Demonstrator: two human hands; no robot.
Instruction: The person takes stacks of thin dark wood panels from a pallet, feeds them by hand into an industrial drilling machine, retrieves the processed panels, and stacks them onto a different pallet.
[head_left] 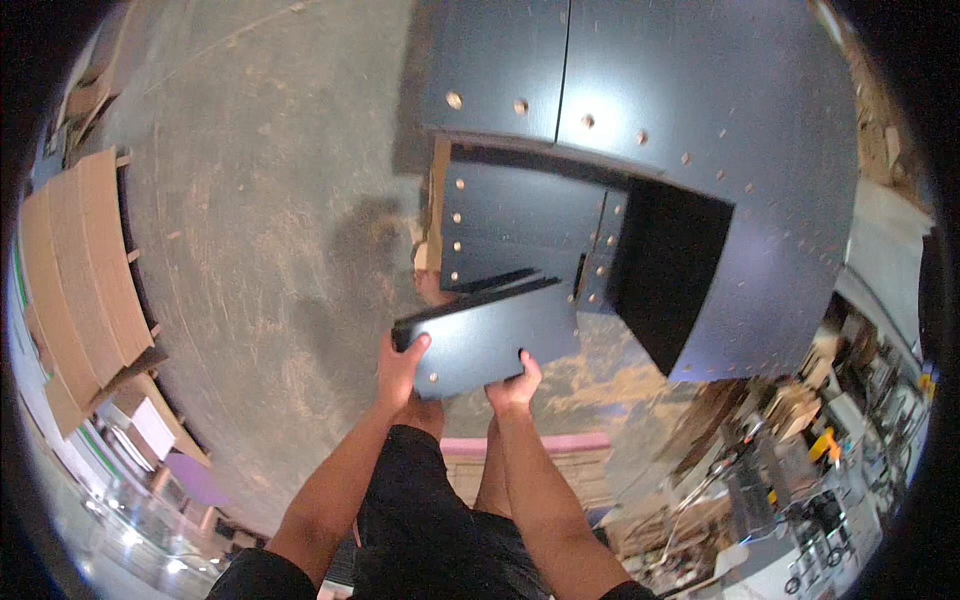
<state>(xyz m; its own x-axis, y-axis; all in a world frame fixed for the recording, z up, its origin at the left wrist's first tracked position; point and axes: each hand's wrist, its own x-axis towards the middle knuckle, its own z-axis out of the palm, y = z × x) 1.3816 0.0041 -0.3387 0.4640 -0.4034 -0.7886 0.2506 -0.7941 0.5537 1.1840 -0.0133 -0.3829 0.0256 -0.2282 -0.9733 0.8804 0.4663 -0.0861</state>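
Between my two hands I hold a small stack of dark grey-blue panels (490,335), tilted, its dark edges facing away to the upper left. My left hand (402,368) grips the left end, the thumb lying on the top face near a small round hole. At the near edge my right hand (516,386) is closed round the panels, thumb on top, its other fingers hidden underneath. Just beyond lies a lower layer of similar panels (525,215) with rows of holes. How many panels I hold cannot be made out.
A taller stack of large dark panels (650,70) stands ahead and to the right. Cardboard (85,270) leans at the far left. To the right is a cluttered bench (810,520) with tools. A pink-edged board (570,442) lies near my legs, on the scuffed concrete floor (260,200).
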